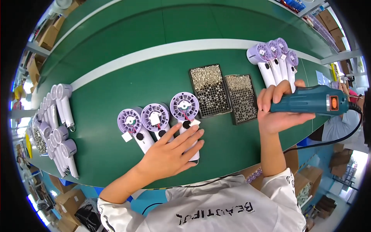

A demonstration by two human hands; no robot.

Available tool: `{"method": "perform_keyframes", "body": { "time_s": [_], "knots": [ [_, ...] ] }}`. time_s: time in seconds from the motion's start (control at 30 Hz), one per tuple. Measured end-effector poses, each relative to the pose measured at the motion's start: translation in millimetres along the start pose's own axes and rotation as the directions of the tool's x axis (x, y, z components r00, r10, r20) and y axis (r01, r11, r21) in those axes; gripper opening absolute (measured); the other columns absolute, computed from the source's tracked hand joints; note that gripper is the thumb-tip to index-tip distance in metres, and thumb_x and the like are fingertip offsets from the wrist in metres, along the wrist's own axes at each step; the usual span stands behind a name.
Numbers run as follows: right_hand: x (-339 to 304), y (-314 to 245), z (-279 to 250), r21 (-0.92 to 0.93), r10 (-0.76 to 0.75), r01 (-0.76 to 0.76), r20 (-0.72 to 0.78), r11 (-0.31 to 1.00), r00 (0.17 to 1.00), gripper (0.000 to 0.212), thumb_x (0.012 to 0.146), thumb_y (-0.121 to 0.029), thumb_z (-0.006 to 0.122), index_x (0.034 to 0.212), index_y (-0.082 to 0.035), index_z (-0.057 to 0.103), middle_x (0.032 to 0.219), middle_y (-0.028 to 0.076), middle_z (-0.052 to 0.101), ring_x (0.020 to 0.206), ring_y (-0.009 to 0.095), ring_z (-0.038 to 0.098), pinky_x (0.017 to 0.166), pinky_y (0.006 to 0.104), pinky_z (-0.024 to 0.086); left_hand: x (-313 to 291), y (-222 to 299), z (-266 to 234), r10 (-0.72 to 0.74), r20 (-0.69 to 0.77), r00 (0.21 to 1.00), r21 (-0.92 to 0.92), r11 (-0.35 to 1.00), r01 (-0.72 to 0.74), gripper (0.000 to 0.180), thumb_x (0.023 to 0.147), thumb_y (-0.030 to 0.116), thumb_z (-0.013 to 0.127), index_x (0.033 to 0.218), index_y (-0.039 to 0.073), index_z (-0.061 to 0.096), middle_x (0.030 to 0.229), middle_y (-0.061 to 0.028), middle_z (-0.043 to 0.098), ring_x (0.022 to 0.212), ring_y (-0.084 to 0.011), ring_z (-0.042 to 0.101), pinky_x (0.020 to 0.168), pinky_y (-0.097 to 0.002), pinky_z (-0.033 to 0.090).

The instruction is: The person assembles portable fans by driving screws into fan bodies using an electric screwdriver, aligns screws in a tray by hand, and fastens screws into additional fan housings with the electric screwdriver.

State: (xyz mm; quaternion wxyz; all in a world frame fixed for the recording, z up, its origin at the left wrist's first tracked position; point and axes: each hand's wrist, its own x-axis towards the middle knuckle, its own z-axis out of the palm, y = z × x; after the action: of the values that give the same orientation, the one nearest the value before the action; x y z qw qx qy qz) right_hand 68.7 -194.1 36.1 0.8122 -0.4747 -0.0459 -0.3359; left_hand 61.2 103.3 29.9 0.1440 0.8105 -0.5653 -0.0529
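My left hand (170,152) lies with fingers spread across the white handle of a purple handheld fan (184,104), the rightmost of three in front of me. Two more handheld fans, one in the middle (155,116) and one at the left (129,120), lie beside it. Red wires and small white tabs show at their round heads. In my right hand (272,123) is a teal electric screwdriver (301,100), held sideways above the table with fingers wrapped round its body. Its tip is hidden by my hand.
Two black screw trays, a larger one (216,115) and a smaller one (245,121), stand between my hands. Several fans (275,50) are grouped at the far right, more (63,92) at the left. A black cord (328,144) trails from the screwdriver. A person (340,127) is at right.
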Motion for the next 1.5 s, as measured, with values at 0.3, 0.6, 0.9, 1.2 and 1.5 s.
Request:
{"method": "perform_keyframes", "body": {
  "time_s": [0.3,0.6,0.9,1.2,1.5],
  "knots": [
    [-1.2,7.8,15.4,0.123,-0.015,-0.022,0.292,0.992,0.956,0.089,0.083,-0.09,0.043,0.139,-0.021,0.041,0.083,0.007,0.054,0.054,0.021,0.055,0.045,0.0352,0.045,-7.6,28.6,21.4,-0.054,0.035,0.998,0.021,0.998,0.053,0.054,0.095,0.044,0.061,0.14,0.015,0.06,0.155,-0.0046,0.048,0.148,-0.0241,0.038,0.121,-0.0452,0.028],
    [-13.3,2.3,16.9,0.09,0.086,-0.123,0.334,0.988,0.938,0.079,0.087,-0.079,0.055,0.141,-0.022,0.04,0.088,0.008,0.055,0.06,0.024,0.06,0.053,0.0376,0.048,-10.2,27.1,29.9,-0.033,-0.027,0.999,0.01,0.999,0.033,0.046,0.097,0.039,0.057,0.135,0.014,0.063,0.151,-0.0027,0.054,0.145,-0.0201,0.043,0.119,-0.0441,0.032],
    [-4.9,6.6,9.5,0.012,0.068,-0.086,0.513,0.996,0.856,0.074,0.091,-0.075,0.055,0.136,-0.017,0.044,0.09,0.004,0.055,0.056,0.019,0.057,0.052,0.0325,0.046,-8.7,29.0,30.9,-0.071,-0.114,0.991,-0.086,0.994,0.061,0.03,0.096,0.021,0.056,0.12,0.011,0.07,0.14,-0.0036,0.063,0.139,-0.0213,0.051,0.117,-0.0443,0.036],
    [1.5,0.8,-16.6,0.167,-0.057,-0.032,0.502,0.985,0.863,0.091,0.085,-0.084,0.05,0.15,-0.021,0.036,0.094,0.016,0.056,0.067,0.033,0.06,0.057,0.0427,0.047,-10.7,8.0,12.9,0.059,-0.355,0.933,-0.076,0.993,-0.092,0.017,0.092,0.027,0.069,0.103,0.016,0.076,0.121,0.0014,0.071,0.111,-0.0153,0.064,0.09,-0.0363,0.049],
    [-11.9,-2.8,-26.6,0.137,-0.081,0.039,0.32,0.99,0.944,0.092,0.081,-0.086,0.053,0.144,-0.019,0.038,0.085,0.014,0.056,0.06,0.029,0.058,0.052,0.0414,0.048,-12.5,8.3,18.8,-0.169,-0.473,0.865,-0.05,0.985,0.165,0.023,0.081,0.022,0.078,0.102,0.012,0.076,0.112,-0.0065,0.066,0.092,-0.0249,0.057,0.085,-0.0437,0.046]
  ]
}}
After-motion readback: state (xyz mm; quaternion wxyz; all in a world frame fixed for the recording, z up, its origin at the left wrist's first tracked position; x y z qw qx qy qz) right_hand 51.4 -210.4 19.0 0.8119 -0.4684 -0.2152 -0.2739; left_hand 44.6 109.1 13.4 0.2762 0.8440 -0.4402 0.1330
